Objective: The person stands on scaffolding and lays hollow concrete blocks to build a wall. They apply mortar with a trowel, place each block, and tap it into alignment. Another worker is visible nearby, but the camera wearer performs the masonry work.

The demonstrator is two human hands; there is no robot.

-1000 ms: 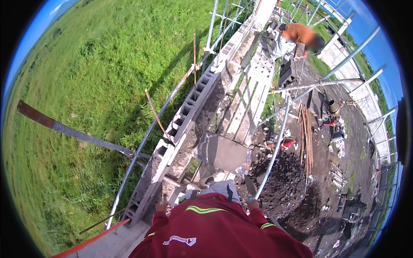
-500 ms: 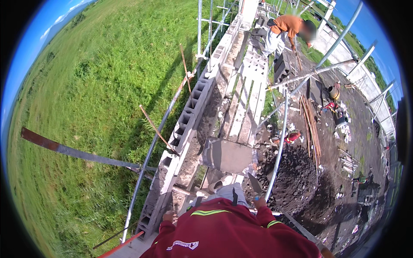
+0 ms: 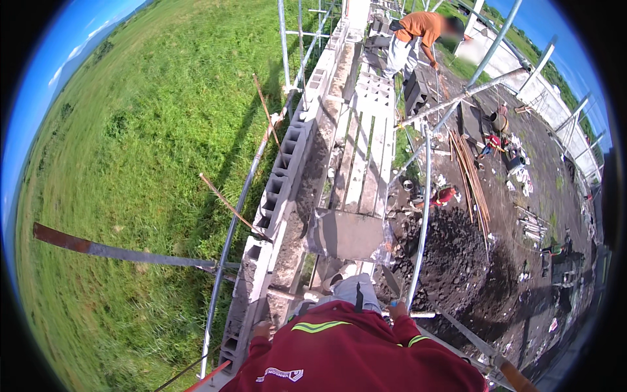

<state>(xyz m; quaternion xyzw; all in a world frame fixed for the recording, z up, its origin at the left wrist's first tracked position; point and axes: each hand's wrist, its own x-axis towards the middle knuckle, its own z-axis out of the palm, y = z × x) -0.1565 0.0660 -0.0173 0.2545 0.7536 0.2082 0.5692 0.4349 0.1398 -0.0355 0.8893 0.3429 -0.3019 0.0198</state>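
Observation:
My right hand (image 3: 398,310) grips a trowel (image 3: 392,281) by its blue handle, blade pointing up beside a curved steel scaffold pipe (image 3: 423,228). My left hand (image 3: 262,328) is low by the hollow block wall (image 3: 280,175); its fingers are too small and partly hidden to read. My red-sleeved arms and torso fill the bottom, above my pale trousers and the narrow scaffold walkway. A grey mortar board (image 3: 346,232) lies just ahead of my legs, with wooden planks (image 3: 356,163) beyond it.
A co-worker in orange (image 3: 415,29) bends over farther along the walkway, near stacked blocks (image 3: 415,91). Rebar (image 3: 222,199) sticks out left over grass far below. At right, below, are a gravel pile (image 3: 450,248), long poles (image 3: 469,183), a person in red (image 3: 443,196) and scattered materials.
The view has shifted, moving the walkway and scaffold slightly leftward and up in the picture. The co-worker's arm has lowered. Both my hands stay low at my sides.

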